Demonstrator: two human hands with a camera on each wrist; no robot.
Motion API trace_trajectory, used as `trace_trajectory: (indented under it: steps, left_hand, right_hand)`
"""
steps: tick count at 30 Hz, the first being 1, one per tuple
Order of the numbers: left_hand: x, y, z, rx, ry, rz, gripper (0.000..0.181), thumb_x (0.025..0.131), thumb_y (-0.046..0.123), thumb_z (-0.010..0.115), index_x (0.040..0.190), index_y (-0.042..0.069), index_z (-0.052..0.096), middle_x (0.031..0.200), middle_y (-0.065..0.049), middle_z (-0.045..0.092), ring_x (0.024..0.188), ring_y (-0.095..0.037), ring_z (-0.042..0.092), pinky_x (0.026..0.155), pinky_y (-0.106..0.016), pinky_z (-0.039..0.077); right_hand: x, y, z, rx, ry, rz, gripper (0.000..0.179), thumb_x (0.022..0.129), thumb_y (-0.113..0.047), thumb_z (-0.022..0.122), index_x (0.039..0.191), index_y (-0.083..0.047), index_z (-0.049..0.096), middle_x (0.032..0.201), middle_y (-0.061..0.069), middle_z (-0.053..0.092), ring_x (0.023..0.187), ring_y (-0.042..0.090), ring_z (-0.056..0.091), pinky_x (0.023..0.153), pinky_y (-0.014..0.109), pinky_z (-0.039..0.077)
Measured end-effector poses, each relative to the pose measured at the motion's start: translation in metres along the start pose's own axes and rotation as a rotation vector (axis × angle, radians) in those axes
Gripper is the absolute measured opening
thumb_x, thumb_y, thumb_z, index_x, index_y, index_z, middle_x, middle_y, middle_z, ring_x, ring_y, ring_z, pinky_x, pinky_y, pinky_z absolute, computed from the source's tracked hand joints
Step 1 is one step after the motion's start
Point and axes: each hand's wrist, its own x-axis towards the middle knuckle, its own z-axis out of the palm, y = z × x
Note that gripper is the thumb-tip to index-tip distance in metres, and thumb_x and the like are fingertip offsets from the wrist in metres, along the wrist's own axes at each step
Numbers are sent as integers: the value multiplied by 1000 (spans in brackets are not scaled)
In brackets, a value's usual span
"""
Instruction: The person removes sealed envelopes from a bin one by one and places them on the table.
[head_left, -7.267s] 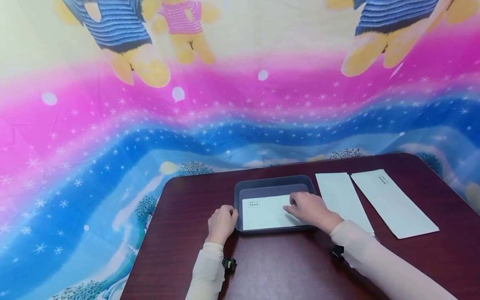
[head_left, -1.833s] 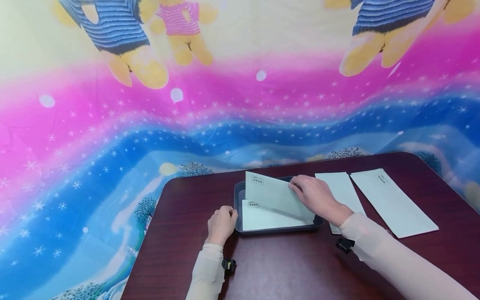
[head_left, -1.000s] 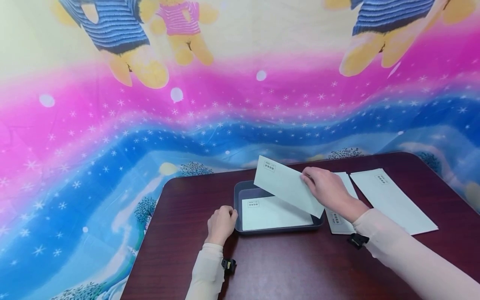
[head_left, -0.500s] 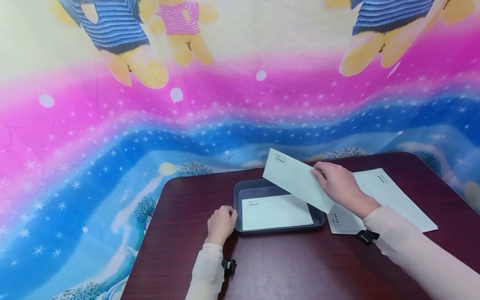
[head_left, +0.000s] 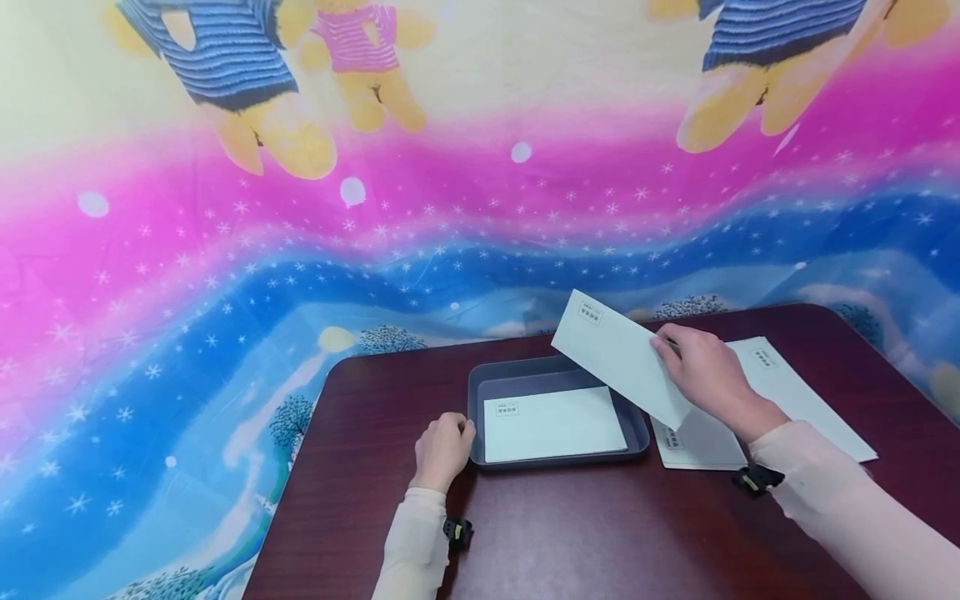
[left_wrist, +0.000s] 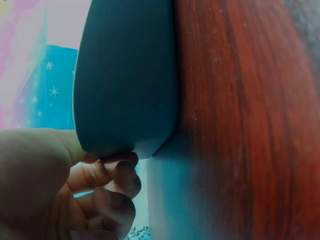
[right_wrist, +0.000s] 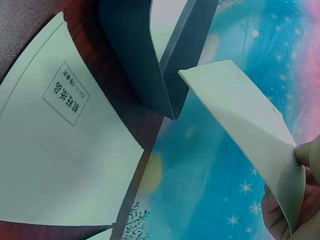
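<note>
My right hand [head_left: 705, 371] pinches a pale printed envelope [head_left: 618, 358] by its long edge, between thumb and fingers. The envelope hangs tilted above the right side of a dark grey tray [head_left: 517, 385]. Another envelope [head_left: 555, 425] lies flat inside the tray; whether more lie under it I cannot tell. At the tray's left front corner, my left hand [head_left: 444, 448] grips the wall, its thumb at the rim and fingers curled against the outside in the left wrist view. Beneath my right hand lie envelopes [right_wrist: 70, 145] with a printed box, partly covered in the head view.
Farther right on the dark red wooden table [head_left: 570, 533] lies another pile of envelopes [head_left: 813, 408], angled outward. A patterned cloth [head_left: 420, 208] hangs behind the table's back edge.
Earlier my right hand was over the envelopes in the tray. It has lifted one and carried it up and rightward, toward the envelopes on the table. My left hand has stayed at the tray.
</note>
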Motion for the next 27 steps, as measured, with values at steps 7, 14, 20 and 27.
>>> trace_trajectory:
  steps: [7,14,20,27]
  left_hand:
    - [0,-1,1,6,12,15,48,100,23,59,57,21,37,49,6,30,42,-12,30,45,-28,23]
    - [1,-2,2,12,-3,-6,49,100,24,58,57,21,37,49,6,30,42,-12,30,46,-28,23]
    - [1,0,1,8,8,7,49,100,23,59,57,21,37,49,6,30,42,-12,30,46,-28,23]
    - [0,-1,2,4,6,6,48,100,24,58,57,21,37,49,6,29,42,-12,29,45,-27,22]
  right_hand:
    - [-8,14,-3,33,-10,33,21,106,-20,52,101,-4,65,67,6,56,57,18,43,53,31,32]
    - [-11,27,-11,34,32,54,24,107,-22,50,103,-3,63,64,4,54,55,17,41,52,31,30]
    - [-17,44,-21,48,39,115,29,107,-25,48,106,-1,64,61,5,54,55,18,43,50,31,32]
    - [-25,74,-28,41,15,178,36,108,-27,44,111,4,62,62,8,56,53,18,43,49,31,32]
